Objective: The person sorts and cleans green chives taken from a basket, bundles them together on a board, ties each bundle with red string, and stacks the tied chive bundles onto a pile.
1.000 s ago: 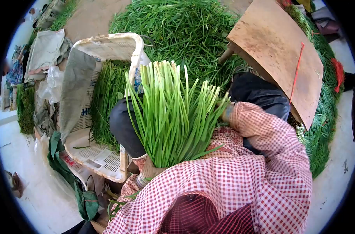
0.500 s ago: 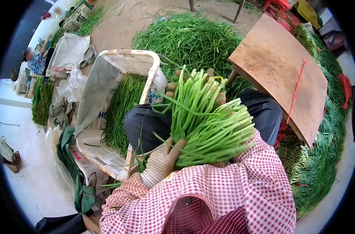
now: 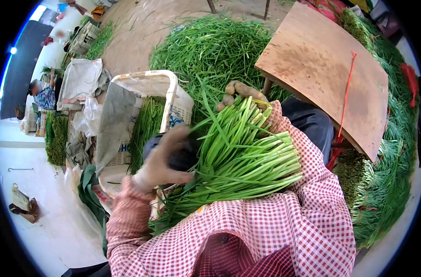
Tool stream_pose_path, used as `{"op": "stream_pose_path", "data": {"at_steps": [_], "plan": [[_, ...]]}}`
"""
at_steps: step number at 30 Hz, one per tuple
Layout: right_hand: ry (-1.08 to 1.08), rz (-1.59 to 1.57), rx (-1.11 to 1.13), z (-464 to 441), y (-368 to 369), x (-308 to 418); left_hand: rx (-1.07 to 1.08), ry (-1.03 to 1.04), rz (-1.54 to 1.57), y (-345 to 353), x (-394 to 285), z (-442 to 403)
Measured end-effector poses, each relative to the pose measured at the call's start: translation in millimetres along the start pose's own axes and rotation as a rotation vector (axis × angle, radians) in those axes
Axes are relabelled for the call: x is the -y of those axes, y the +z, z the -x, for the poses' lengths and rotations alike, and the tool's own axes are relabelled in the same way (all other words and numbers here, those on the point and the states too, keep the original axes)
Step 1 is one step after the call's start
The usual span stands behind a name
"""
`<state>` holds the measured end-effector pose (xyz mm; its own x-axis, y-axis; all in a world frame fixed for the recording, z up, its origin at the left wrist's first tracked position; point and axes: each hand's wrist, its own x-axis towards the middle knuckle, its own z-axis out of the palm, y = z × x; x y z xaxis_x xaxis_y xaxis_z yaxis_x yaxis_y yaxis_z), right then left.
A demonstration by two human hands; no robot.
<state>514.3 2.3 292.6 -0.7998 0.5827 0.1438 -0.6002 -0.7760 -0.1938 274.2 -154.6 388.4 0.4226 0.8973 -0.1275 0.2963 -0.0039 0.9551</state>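
Observation:
A large bunch of green stalks (image 3: 247,171) lies across my lap and right forearm, its pale cut ends toward the right. My left hand (image 3: 162,161), gloved and slightly blurred, is raised just left of the bunch with thumb and fingers apart and nothing between them. Beyond the upper part of the bunch is my right hand (image 3: 243,92), in a soiled glove, its fingers curled around the stalks from behind. Part of that hand is hidden by the stalks.
At the left stands a white plastic basket (image 3: 171,83) with greens and a grey cloth. A heap of loose greens (image 3: 210,46) lies ahead. A wooden board (image 3: 321,69) with a red tie is at the right, beside stacked greens (image 3: 390,184). Another person (image 3: 45,96) is far left.
My left hand has come off the stalks and moved up and left, its fingers spreading. The bunch now lies more spread out across my lap. My right hand stays behind the stalks.

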Motion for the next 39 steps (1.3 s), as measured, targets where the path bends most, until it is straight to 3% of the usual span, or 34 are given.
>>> {"op": "stream_pose_path", "data": {"at_steps": [1,3,5,7,9,10,11,12,13,14,15,17,18,19,22,23,24,26,29,30,32,33,35,37,39], "plan": [[0.012,-0.009,0.05,-1,-1,1,-0.128,-0.111,0.284,15,13,-9],[-0.036,0.247,-0.215,-1,14,8,0.285,-0.415,0.345,37,40,-5],[-0.188,0.105,-0.315,-7,16,12,0.356,-0.449,0.664,62,44,-8],[-0.166,0.154,-0.416,-13,20,24,0.329,-0.446,0.68,66,44,-2],[-0.041,0.229,-0.481,-25,22,36,0.13,-0.385,0.671,72,43,9],[-0.022,0.429,-0.579,-34,36,41,0.068,-0.404,0.727,75,41,14],[-0.194,0.721,-0.846,-44,48,43,0.056,-0.407,0.726,75,37,19],[-0.219,0.508,-0.823,-47,55,61,0.005,-0.413,0.702,76,35,23],[-0.28,0.685,-1.071,-52,81,76,-0.045,-0.416,0.678,76,33,28],[-0.394,0.749,-1.024,-49,73,95,-0.103,-0.429,0.692,76,33,34],[-0.372,0.777,-0.822,-39,51,134,-0.118,-0.424,0.701,77,34,38],[-0.318,0.798,-0.685,-24,23,177,-0.177,-0.452,0.657,78,41,45],[-0.312,0.808,-0.679,-27,13,162,-0.191,-0.451,0.68,80,46,46],[-0.24,0.831,-0.815,-27,-2,138,-0.191,-0.443,0.685,80,45,44],[0.403,1.584,-0.384,-11,31,81,-0.151,-0.438,0.761,79,42,33],[0.731,1.523,-0.395,-14,67,65,-0.138,-0.435,0.727,77,42,32],[0.731,1.588,-0.331,-12,62,56,-0.131,-0.436,0.695,76,43,33],[0.454,1.365,-0.14,-16,-26,39,-0.155,-0.448,0.721,76,42,35],[0.343,1.357,-0.088,-30,-30,41,-0.233,-0.466,0.75,79,38,39],[0.135,1.564,-0.156,-34,-34,40,-0.273,-0.47,0.743,79,37,39],[0.172,1.508,-0.712,-44,-1,89,-0.3,-0.484,0.72,80,36,39],[0.045,1.354,-0.849,-36,3,114,-0.321,-0.505,0.689,80,35,40],[-0.116,1.049,-0.88,-24,43,119,-0.342,-0.515,0.696,79,29,37],[0.296,1.457,-0.364,-11,57,131,-0.35,-0.522,0.709,80,25,31],[0.732,2.146,-0.122,-12,115,83,-0.344,-0.566,0.695,79,24,26]]}}
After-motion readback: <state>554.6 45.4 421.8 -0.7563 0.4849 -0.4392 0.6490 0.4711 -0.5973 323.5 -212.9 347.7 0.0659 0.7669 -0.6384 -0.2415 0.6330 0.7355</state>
